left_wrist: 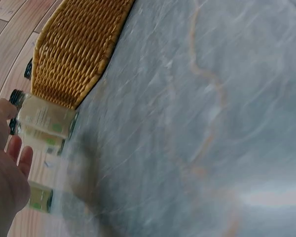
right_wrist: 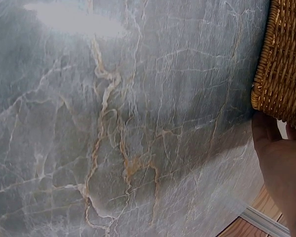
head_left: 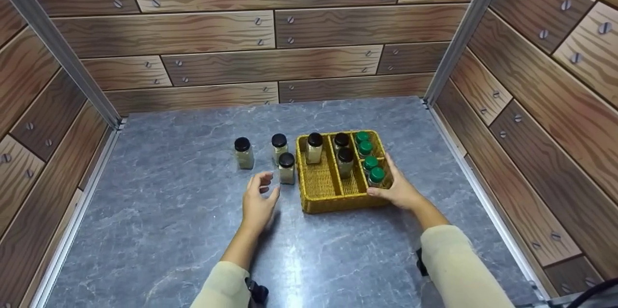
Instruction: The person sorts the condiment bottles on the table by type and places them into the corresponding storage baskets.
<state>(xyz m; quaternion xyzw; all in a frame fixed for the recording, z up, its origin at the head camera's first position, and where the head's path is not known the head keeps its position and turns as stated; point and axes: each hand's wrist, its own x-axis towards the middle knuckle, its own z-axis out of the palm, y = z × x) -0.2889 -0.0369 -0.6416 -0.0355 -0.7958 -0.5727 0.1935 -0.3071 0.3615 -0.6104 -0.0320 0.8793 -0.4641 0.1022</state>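
Observation:
My left hand is just left of a black-lidded glass spice jar, fingers loosely bent and holding nothing. Two more such jars, one spice jar farther left and one behind, stand upright on the table. My right hand grips the front right corner of a divided wicker basket, thumb at the front and fingers along the right side. Inside, one black-lidded jar stands in the left compartment and two in the middle. Several green-lidded jars fill the right compartments.
A grey marbled tabletop lies beneath everything. Wood-patterned panels enclose it at the back and both sides, with metal rails along the side edges.

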